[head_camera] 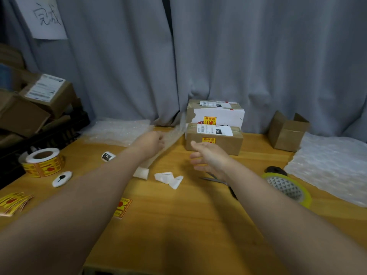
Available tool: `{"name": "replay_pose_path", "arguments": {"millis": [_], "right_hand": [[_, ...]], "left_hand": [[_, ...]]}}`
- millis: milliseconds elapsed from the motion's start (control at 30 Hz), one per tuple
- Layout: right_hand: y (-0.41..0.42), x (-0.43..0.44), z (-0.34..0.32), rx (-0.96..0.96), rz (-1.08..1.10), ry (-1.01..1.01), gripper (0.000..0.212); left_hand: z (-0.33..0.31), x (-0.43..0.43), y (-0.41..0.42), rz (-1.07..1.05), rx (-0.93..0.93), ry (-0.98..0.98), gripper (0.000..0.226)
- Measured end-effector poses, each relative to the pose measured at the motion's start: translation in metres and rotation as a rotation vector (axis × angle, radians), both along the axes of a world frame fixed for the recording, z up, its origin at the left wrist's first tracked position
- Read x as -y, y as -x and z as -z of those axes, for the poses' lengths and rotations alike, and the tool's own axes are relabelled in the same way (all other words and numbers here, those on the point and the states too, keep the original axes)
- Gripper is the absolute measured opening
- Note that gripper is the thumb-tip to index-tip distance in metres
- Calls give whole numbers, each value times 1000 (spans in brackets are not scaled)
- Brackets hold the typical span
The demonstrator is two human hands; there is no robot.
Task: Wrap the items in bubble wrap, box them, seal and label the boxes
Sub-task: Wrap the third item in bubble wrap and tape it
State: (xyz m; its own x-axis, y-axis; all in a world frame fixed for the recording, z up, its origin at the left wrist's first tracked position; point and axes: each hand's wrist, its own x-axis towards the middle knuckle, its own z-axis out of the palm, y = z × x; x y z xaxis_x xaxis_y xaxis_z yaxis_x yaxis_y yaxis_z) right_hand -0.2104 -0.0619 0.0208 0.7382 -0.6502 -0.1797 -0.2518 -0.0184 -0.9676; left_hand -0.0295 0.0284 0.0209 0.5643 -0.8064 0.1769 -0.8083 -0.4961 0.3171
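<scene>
My left hand (pixel 154 140) grips a long strip of bubble wrap (pixel 171 135) that rises off the wooden table (pixel 178 225) toward the curtain. My right hand (pixel 208 157) hovers open, fingers spread, just in front of a sealed brown box (pixel 216 143) bearing a white label and a yellow fragile sticker. A white box (pixel 220 114) with a label stands behind it. An open small brown box (pixel 286 132) sits at the back right. Sheets of bubble wrap lie at the back left (pixel 117 130) and at the right (pixel 333 165).
A roll of yellow fragile stickers (pixel 43 162) and loose stickers (pixel 14 202) lie at the left, one sticker (pixel 123 208) mid-table. Scissors (pixel 218 180) and a tape roll (pixel 288 188) lie under and beside my right arm. Paper scraps (pixel 170 178) sit centre. Labelled boxes (pixel 45 94) pile at far left.
</scene>
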Motion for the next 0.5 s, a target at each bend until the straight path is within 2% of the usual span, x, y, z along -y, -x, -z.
{"name": "replay_pose_path", "arguments": {"millis": [67,100,200,267,333,400,467,500], "right_hand": [[-1,-3,11,-8,20,-49,45],[-3,-2,16,-4,34,-80,48],[-9,-2,26,22,91,-168,59],[-12,-1,26,39,130,-156,56],[-8,3,24,53,177,-4,38],[3,13,22,37,238,300,27],[20,29,20,-100,279,570,23],[30,38,19,-196,276,659,22]], "left_hand": [[10,-3,8,-23,-77,53,15],[10,-4,12,-73,-83,144,15],[-3,-9,27,-205,4,460,12],[-18,-11,41,-143,81,564,13],[-28,-10,62,2,223,639,12],[-33,-5,84,254,414,707,8],[-22,5,108,496,538,643,15],[-11,11,121,556,516,595,19]]}}
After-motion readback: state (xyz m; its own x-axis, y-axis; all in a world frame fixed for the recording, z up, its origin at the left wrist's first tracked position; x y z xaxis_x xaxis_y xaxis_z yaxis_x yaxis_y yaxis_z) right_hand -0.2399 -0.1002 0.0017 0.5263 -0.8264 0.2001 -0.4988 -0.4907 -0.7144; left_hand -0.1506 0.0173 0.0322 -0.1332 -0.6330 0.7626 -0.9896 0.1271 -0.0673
